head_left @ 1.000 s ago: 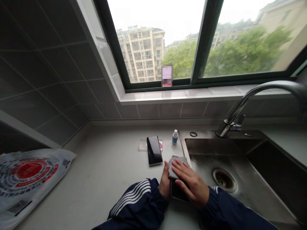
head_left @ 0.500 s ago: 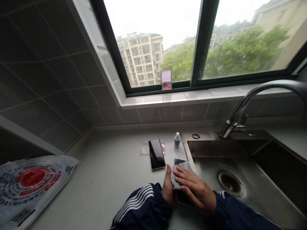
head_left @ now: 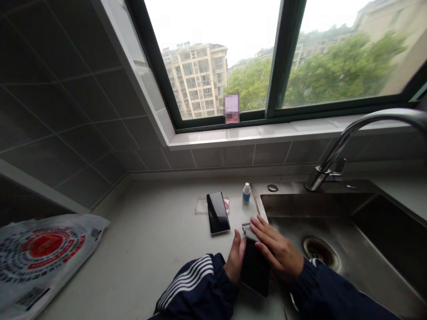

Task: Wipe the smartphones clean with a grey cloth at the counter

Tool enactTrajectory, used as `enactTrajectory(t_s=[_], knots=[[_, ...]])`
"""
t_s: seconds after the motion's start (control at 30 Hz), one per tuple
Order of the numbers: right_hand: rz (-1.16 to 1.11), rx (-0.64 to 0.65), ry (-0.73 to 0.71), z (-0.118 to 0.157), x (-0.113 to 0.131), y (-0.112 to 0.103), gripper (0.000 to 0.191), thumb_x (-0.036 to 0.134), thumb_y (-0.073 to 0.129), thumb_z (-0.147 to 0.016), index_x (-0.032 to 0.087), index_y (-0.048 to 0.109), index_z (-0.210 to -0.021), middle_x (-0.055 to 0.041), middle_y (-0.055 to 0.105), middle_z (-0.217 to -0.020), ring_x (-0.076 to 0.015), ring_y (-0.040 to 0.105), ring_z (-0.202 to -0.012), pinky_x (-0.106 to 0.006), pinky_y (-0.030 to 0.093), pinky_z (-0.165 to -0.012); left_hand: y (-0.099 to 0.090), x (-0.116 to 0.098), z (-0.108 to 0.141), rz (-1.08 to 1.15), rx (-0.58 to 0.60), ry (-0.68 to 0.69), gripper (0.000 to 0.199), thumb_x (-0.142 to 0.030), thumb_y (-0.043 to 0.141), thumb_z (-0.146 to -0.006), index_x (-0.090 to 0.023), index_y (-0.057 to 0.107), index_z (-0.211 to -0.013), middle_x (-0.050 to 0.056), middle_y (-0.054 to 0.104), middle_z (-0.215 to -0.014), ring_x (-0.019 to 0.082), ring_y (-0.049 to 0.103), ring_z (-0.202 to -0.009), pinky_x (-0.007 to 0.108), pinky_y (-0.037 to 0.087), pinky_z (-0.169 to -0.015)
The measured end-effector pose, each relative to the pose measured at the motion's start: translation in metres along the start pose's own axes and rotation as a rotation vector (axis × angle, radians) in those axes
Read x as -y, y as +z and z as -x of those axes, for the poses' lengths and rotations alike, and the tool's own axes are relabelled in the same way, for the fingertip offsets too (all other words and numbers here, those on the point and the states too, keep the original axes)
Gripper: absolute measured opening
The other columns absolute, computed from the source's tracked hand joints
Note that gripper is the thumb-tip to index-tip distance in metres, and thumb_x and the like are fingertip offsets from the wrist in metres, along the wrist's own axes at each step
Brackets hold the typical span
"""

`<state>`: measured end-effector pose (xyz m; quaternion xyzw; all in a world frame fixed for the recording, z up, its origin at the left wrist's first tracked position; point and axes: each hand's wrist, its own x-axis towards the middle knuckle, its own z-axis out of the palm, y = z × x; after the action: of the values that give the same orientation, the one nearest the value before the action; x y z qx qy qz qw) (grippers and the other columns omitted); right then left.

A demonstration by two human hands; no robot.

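Observation:
A black-screened phone [head_left: 255, 269] lies tilted in my left hand [head_left: 236, 258], whose thumb runs along its left edge; the fingers beneath are mostly hidden. Over the far end of that phone, my right hand [head_left: 278, 249] presses a grey cloth [head_left: 248, 232] flat with its fingers. Beyond my hands, a second phone [head_left: 218, 213] rests screen up on the counter, partly over a clear phone case [head_left: 201, 206]. A small white bottle with a blue label [head_left: 246, 195] stands upright beside the sink edge.
On the right is a steel sink [head_left: 300, 209] with a drain [head_left: 320, 253] and a chrome faucet [head_left: 330, 153]. A printed plastic bag [head_left: 50, 258] lies at the left of the pale counter [head_left: 140, 249]. A window ledge [head_left: 253, 133] runs along the back.
My right hand has slid the cloth toward the phone's far end, uncovering most of its dark screen. My left hand keeps its hold; the second phone and bottle have stayed put.

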<state>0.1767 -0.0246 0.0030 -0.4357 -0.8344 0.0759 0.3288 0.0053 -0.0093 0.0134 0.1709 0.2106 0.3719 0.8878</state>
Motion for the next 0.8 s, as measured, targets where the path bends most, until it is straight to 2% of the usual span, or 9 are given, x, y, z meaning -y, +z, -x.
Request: enactTrajectory(t_s=[0.1, 0.2, 0.43, 0.6, 0.7, 0.8], knots=[[0.015, 0.025, 0.006, 0.003, 0.002, 0.006, 0.053, 0.029, 0.044, -0.099, 0.019, 0.033, -0.15, -0.0088, 0.034, -0.154, -0.0287, 0.025, -0.144, -0.052, 0.035, -0.114, -0.001, 0.0, 0.0, -0.002, 0.079, 0.037, 0.069, -0.059, 0.039, -0.09, -0.014, 0.044, -0.142, 0.012, 0.048, -0.145, 0.028, 0.028, -0.144, 0.04, 0.01, -0.122], [-0.007, 0.099, -0.006, 0.005, 0.005, 0.006, 0.05, 0.032, 0.043, -0.1, 0.019, 0.038, -0.148, -0.0085, 0.036, -0.153, -0.0279, 0.027, -0.144, -0.051, 0.035, -0.114, -0.003, 0.0, -0.001, 0.004, 0.152, 0.056, 0.072, -0.062, 0.044, -0.088, -0.012, 0.048, -0.139, 0.014, 0.049, -0.144, 0.029, 0.028, -0.144, 0.041, 0.009, -0.122], [-0.079, 0.111, -0.067, 0.002, 0.014, -0.001, 0.044, 0.03, 0.042, -0.1, 0.019, 0.047, -0.142, -0.0073, 0.044, -0.148, -0.0249, 0.036, -0.141, -0.046, 0.036, -0.114, -0.006, 0.002, -0.003, 0.047, 0.103, 0.01, 0.072, -0.067, 0.047, -0.084, -0.01, 0.06, -0.127, 0.015, 0.059, -0.133, 0.03, 0.038, -0.138, 0.041, 0.017, -0.12], [-0.125, 0.09, -0.058, 0.002, 0.011, 0.001, 0.041, 0.029, 0.042, -0.101, 0.021, 0.05, -0.141, -0.0062, 0.047, -0.146, -0.0239, 0.038, -0.139, -0.044, 0.037, -0.114, -0.001, 0.0, -0.002, 0.073, 0.124, -0.02, 0.071, -0.067, 0.056, -0.077, -0.01, 0.065, -0.119, 0.016, 0.062, -0.127, 0.031, 0.042, -0.135, 0.04, 0.021, -0.119], [-0.137, 0.11, -0.033, 0.002, 0.01, 0.002, 0.042, 0.029, 0.043, -0.101, 0.021, 0.049, -0.141, -0.0068, 0.046, -0.147, -0.0247, 0.037, -0.14, -0.045, 0.038, -0.113, -0.001, -0.001, -0.002, 0.073, 0.126, -0.027, 0.073, -0.068, 0.06, -0.074, -0.008, 0.067, -0.114, 0.017, 0.063, -0.124, 0.032, 0.042, -0.134, 0.041, 0.023, -0.118], [-0.147, 0.137, -0.025, 0.002, 0.01, 0.003, 0.043, 0.029, 0.043, -0.1, 0.02, 0.047, -0.143, -0.008, 0.044, -0.148, -0.026, 0.036, -0.141, -0.048, 0.036, -0.114, -0.003, 0.0, -0.003, 0.085, 0.123, -0.042, 0.075, -0.07, 0.058, -0.075, -0.008, 0.065, -0.118, 0.017, 0.062, -0.124, 0.032, 0.043, -0.133, 0.041, 0.025, -0.117]])
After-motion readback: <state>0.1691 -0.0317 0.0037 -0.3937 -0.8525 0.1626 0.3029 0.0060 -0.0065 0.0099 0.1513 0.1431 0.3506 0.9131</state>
